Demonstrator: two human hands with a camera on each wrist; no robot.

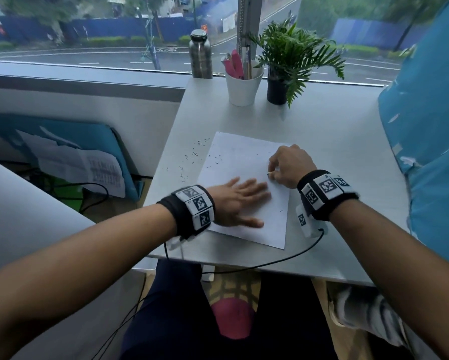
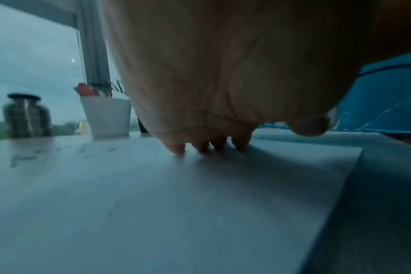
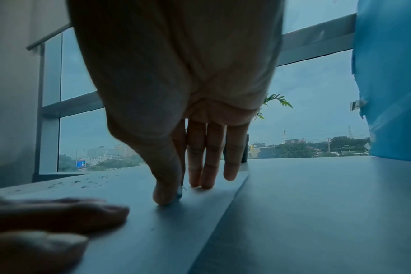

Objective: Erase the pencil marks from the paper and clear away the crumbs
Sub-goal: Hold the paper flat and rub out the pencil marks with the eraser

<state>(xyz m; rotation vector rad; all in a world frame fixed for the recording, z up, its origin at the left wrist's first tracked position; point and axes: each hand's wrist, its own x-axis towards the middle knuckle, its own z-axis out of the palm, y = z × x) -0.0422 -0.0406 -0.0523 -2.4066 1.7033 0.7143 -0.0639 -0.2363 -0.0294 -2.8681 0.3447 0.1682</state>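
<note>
Progress: partial | left hand (image 1: 235, 202) spread flat on paper (image 1: 240, 162) | right hand (image 1: 291, 166) pinching eraser (image 1: 270, 173) | crumbs (image 1: 192, 154) beyond left hand remain uncleared.

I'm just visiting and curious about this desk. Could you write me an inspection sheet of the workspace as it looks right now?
Surface: pale table by a window.
Job's things: paper lies flat; dark eraser crumbs are scattered on it and on the table beside its left edge.
Clutter: metal bottle, white cup of pens, potted plant at the far edge.
Grippers: left hand presses flat on the paper; right hand pinches a small eraser against the sheet.
Cables: black cable runs from the right wristband along the near edge.
Surroundings: wet street outside, blue fabric at right.
</note>
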